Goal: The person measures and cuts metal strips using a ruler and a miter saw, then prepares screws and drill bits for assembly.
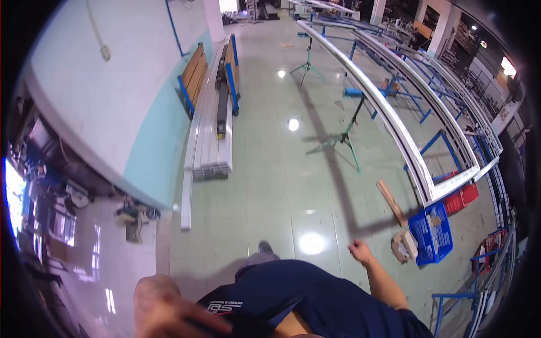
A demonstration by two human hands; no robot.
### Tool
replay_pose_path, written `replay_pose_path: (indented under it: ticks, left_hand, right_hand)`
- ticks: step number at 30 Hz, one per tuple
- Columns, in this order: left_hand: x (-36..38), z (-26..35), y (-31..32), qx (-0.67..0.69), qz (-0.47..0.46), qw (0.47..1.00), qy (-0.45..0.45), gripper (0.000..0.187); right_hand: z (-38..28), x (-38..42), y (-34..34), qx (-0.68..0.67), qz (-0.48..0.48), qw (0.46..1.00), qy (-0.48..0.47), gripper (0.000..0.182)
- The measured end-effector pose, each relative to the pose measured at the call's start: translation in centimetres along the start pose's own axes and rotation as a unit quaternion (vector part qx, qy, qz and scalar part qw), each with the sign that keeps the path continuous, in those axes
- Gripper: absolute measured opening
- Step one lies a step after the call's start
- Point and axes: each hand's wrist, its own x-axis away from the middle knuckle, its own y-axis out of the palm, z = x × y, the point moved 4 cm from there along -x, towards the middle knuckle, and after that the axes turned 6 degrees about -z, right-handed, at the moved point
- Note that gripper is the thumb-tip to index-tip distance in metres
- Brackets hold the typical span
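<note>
My right hand (359, 252) hangs beside my body over the tiled floor, its fingers curled together; whether anything small is inside cannot be made out. Close to the camera at the bottom left, my left hand (180, 310) is raised in front of my dark blue shirt (315, 293) and blurred by motion, so its fingers are smeared. Nearest to my right hand is an open cardboard box (404, 247), standing on the floor beside a blue plastic crate (431, 234).
Long metal profiles (204, 141) lie stacked along the wall, between blue racks with wooden boards. A long white frame (389, 115) rests on green stands (344, 138) at the right. A wooden piece (391, 201) and a red crate (462, 197) are on the floor.
</note>
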Motion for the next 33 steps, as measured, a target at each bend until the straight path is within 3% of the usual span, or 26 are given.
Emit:
replay_pose_path:
  ticks: [1, 3, 4, 6, 9, 12, 16, 21, 24, 27, 28, 29, 30, 31, 33]
  left_hand:
    - [0.4, -2.7, -3.9, 0.002, -0.003, 0.997, 0.076, 0.017]
    - [6.2, -10.8, -10.2, -0.132, 0.158, 0.953, 0.222, 0.018]
    - [8.3, -15.4, -13.6, -0.156, 0.230, 0.938, 0.205, 0.019]
    - [9.4, -24.6, -20.1, -0.124, 0.334, 0.927, 0.115, 0.020]
    - [8.6, -39.5, -28.1, -0.051, 0.422, 0.902, 0.071, 0.023]
    - [6.2, -53.3, -36.0, 0.005, 0.458, 0.880, 0.123, 0.026]
    - [5.0, -66.3, -47.1, -0.003, 0.472, 0.865, 0.170, 0.032]
    - [12.2, -82.0, -61.1, -0.174, 0.446, 0.859, 0.179, 0.025]
    - [18.4, -92.1, -69.2, -0.253, 0.433, 0.852, 0.154, 0.027]
    - [21.5, -100.6, -77.9, -0.308, 0.518, 0.797, 0.037, 0.039]
    - [23.3, -103.3, -80.7, -0.317, 0.502, 0.804, 0.032, 0.041]
    - [25.4, -106.4, -84.7, -0.100, 0.505, 0.849, 0.119, 0.038]
    - [27.4, -109.4, -88.7, 0.122, 0.500, 0.830, 0.215, 0.036]
    - [29.0, -112.0, -93.3, 0.149, 0.479, 0.840, 0.207, 0.035]
    - [31.4, -117.2, -101.7, -0.039, 0.414, 0.905, 0.086, 0.031]
  right_hand:
    - [0.8, -2.2, -0.3, -0.058, 0.014, 0.998, 0.004, 0.021]
    - [4.4, -5.4, -0.8, -0.084, 0.031, 0.990, 0.108, 0.021]
    - [5.8, -6.2, -1.1, -0.082, 0.045, 0.987, 0.130, 0.021]
    - [-3.5, -5.1, -4.0, -0.086, 0.055, 0.992, 0.079, 0.019]
    - [-13.2, -18.5, -7.1, -0.088, 0.014, 0.994, 0.057, 0.016]
    - [-22.6, -36.0, -10.7, -0.083, -0.016, 0.996, 0.022, 0.014]
    - [-37.8, -56.9, -18.1, -0.128, -0.054, 0.990, -0.031, 0.012]
    - [-61.6, -80.1, -25.1, -0.200, -0.105, 0.964, -0.142, 0.012]
    - [-78.9, -89.3, -30.9, -0.214, -0.117, 0.954, -0.172, 0.017]
    - [-84.6, -100.7, -34.6, -0.293, -0.090, 0.940, -0.147, 0.013]
    - [-85.6, -103.3, -36.4, -0.309, -0.062, 0.939, -0.136, 0.012]
    - [-85.2, -106.4, -37.4, -0.335, -0.043, 0.934, -0.120, 0.010]
    - [-84.8, -108.6, -38.3, -0.339, -0.020, 0.937, -0.079, 0.008]
    - [-83.5, -111.0, -38.9, -0.338, -0.015, 0.940, -0.040, 0.005]
    - [-82.5, -114.1, -40.5, -0.307, 0.020, 0.951, 0.035, 0.012]
